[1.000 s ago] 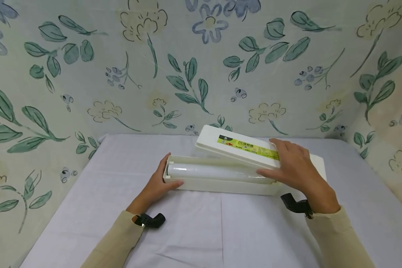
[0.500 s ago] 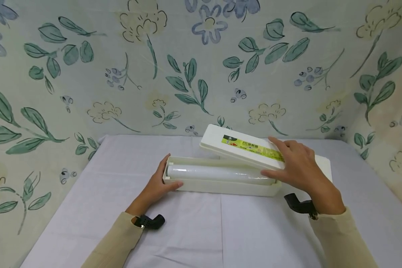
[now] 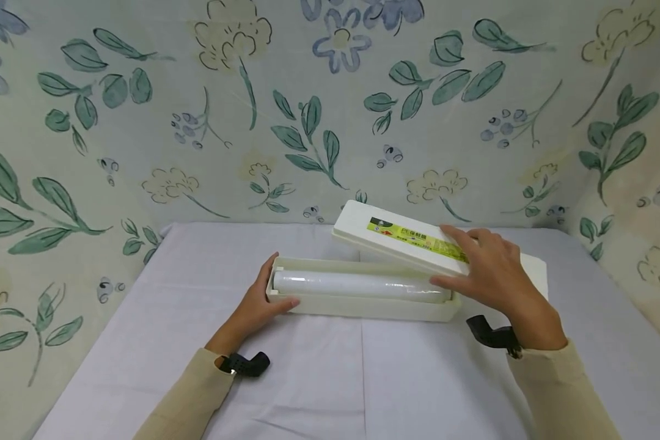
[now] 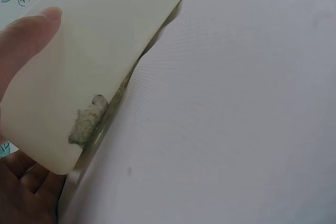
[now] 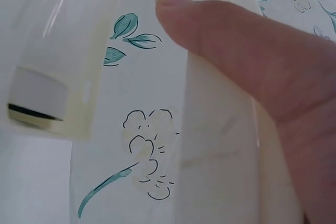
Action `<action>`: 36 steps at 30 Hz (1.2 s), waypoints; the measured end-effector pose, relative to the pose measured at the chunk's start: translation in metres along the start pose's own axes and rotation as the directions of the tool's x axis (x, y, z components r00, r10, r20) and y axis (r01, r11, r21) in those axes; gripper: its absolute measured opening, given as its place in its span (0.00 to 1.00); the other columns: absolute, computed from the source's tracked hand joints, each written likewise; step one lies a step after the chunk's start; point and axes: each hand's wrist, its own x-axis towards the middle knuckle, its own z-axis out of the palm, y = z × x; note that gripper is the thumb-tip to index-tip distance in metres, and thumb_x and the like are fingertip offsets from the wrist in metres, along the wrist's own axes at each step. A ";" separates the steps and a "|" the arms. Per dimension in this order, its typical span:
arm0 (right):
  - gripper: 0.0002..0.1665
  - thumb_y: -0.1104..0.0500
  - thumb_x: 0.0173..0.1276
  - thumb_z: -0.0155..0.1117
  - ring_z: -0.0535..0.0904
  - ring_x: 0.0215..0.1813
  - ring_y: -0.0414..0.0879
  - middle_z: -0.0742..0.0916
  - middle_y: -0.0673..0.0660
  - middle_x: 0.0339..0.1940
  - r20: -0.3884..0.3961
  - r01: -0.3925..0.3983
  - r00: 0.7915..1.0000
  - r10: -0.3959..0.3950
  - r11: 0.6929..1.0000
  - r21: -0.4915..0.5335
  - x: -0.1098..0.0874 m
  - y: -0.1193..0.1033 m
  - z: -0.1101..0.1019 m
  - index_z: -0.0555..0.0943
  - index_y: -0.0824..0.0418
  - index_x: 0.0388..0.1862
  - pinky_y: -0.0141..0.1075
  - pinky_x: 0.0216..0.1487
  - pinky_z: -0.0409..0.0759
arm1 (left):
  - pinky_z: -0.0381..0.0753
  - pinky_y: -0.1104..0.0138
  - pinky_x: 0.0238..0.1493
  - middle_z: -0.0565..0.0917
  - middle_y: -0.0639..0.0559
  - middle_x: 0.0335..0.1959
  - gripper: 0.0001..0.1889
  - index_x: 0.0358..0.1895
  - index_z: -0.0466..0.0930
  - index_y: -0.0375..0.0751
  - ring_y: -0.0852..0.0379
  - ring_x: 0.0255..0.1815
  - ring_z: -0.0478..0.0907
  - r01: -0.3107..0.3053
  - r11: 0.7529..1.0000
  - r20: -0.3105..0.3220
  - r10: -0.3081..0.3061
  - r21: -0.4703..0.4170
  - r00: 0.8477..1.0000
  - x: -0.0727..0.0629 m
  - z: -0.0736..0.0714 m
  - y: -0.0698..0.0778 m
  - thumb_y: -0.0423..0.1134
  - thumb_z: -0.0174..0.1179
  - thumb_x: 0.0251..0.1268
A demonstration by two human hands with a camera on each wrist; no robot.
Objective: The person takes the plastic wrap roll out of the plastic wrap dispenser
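A long white cling film box [image 3: 363, 309] lies on the table with its top uncovered, and a shiny roll of cling film [image 3: 357, 283] is inside. My left hand [image 3: 256, 305] grips the box's left end, thumb on the front wall. Above the box's right part, the white lid [image 3: 357, 223] slants, its left end farther back. My right hand [image 3: 492, 269] holds this lid across its right half; a yellow-green label shows beside the fingers. The right wrist view has the thumb [image 5: 226, 30] against the lid's edge, apart from the box's end [image 5: 79, 87]. The left wrist view shows a ragged grey patch [image 4: 86, 124] on the box.
White cloth [image 3: 319, 379] with creases covers the table. Behind it hangs a floral curtain [image 3: 225, 140], which also runs along both sides. Black wrist mounts [image 3: 250, 364] sit at the cuffs of beige sleeves [image 3: 189, 391].
The lid in my right hand has shifted slightly right and away from the box, uncovering more of its right end. My left hand stays on the box.
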 end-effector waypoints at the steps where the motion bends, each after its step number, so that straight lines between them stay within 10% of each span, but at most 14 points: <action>1: 0.59 0.32 0.48 0.74 0.64 0.59 0.68 0.73 0.70 0.59 -0.007 0.000 1.000 0.000 1.000 -0.004 0.001 0.000 0.000 0.61 0.49 0.75 0.68 0.55 0.53 | 0.69 0.44 0.61 0.64 0.51 0.69 0.56 0.77 0.39 0.63 0.46 0.62 0.69 -0.003 1.000 -0.007 0.003 0.003 1.000 0.000 0.000 0.000 0.52 0.73 0.50; 36: 0.55 0.34 0.55 0.69 0.60 0.54 0.74 0.67 0.77 0.61 0.039 -0.115 0.993 0.115 0.993 -0.014 -0.006 0.022 -0.009 0.57 0.58 0.73 0.69 0.45 0.53 | 0.69 0.44 0.60 0.65 0.50 0.68 0.57 0.78 0.39 0.60 0.45 0.62 0.69 -0.007 1.000 -0.007 0.007 0.011 1.000 -0.001 0.002 0.001 0.52 0.73 0.51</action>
